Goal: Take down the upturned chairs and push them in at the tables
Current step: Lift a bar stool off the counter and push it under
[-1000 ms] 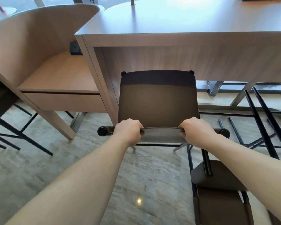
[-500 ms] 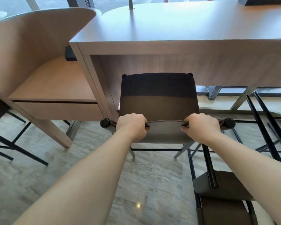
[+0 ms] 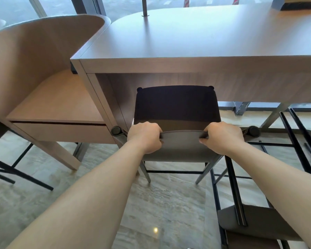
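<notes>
A dark brown chair [image 3: 176, 106] stands upright on the floor, its seat partly under the front edge of the long wooden table [image 3: 187, 65]. My left hand [image 3: 144, 136] grips the top of the chair's backrest near its left end. My right hand [image 3: 223, 137] grips the same backrest top near its right end. The front of the seat lies in the table's shadow.
A curved wooden booth desk [image 3: 48, 97] adjoins the table's left end. Another dark chair [image 3: 255, 225] with black metal legs stands at the lower right, close to my right arm. Black chair legs [image 3: 9, 169] show at the far left. The floor is polished stone.
The chair has slid forward, further under the table, with both hands still gripping the backrest. The view has moved closer to the table.
</notes>
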Demonstrator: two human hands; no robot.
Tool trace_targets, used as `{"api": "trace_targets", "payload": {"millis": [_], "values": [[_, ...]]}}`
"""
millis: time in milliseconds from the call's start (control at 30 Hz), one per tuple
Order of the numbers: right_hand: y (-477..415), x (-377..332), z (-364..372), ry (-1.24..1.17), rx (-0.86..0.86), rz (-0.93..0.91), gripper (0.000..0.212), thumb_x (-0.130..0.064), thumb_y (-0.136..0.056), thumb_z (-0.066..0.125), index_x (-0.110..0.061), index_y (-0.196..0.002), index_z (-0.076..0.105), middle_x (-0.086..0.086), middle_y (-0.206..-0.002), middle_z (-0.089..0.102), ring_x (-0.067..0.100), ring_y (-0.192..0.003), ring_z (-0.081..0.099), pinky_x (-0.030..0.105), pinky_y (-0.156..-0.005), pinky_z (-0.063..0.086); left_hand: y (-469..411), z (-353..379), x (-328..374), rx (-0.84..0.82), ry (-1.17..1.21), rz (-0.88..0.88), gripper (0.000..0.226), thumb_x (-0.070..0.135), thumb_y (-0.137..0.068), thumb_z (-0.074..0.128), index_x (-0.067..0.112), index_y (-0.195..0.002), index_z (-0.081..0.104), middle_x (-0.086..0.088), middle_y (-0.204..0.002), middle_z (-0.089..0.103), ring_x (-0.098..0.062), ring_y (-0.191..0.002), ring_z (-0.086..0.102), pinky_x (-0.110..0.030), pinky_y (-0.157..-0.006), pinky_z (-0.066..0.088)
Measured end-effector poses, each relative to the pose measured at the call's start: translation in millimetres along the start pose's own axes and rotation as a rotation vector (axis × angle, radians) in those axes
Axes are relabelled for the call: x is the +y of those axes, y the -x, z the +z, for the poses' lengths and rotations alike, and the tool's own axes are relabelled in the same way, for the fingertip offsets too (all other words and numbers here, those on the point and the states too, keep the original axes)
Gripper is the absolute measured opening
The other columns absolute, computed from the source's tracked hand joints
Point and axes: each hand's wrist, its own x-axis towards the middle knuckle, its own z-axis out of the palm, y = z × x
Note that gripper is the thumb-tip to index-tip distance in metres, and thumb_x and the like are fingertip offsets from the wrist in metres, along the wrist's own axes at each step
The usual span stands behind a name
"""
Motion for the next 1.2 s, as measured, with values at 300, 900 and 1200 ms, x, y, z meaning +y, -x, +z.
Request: {"api": "trace_targets", "payload": {"millis": [300, 900, 1200], "values": [[-41.6, 6.0, -9.9, -0.005, -0.02, -0.056, 0.026, -0.045, -0.093, 0.055, -0.024, -0.098, 0.068, -0.001, -0.077, 0.064, 0.024, -0.07, 0.063, 0.028, -0.057, 0.044, -37.8, -14.2, -4.4, -0.031, -0.025, -0.041, 0.012, 0.031, -0.08, 0.057, 0.031, -0.079, 0.069, 0.01, -0.063, 0.06, -0.014, -0.056, 0.054, -0.024, -0.051, 0.038], [-28.5, -7.2, -5.5, 0.036, -0.013, -0.002, 0.023, -0.044, -0.094, 0.056, -0.027, -0.098, 0.07, -0.003, -0.078, 0.066, 0.025, -0.074, 0.065, 0.028, -0.055, 0.04, -33.1, -19.4, -13.0, -0.095, -0.001, 0.016, 0.015, 0.031, -0.084, 0.057, 0.029, -0.088, 0.071, 0.006, -0.075, 0.067, -0.02, -0.067, 0.058, -0.024, -0.052, 0.031], [-17.3, -8.4, -6.3, 0.007, -0.008, 0.006, 0.022, -0.043, -0.094, 0.056, -0.026, -0.096, 0.07, -0.004, -0.075, 0.065, 0.02, -0.066, 0.061, 0.026, -0.052, 0.043, -25.1, -20.7, -12.2, -0.104, -0.016, 0.043, 0.013, 0.032, -0.087, 0.056, 0.029, -0.085, 0.069, 0.008, -0.069, 0.059, -0.018, -0.063, 0.053, -0.026, -0.054, 0.031]]}}
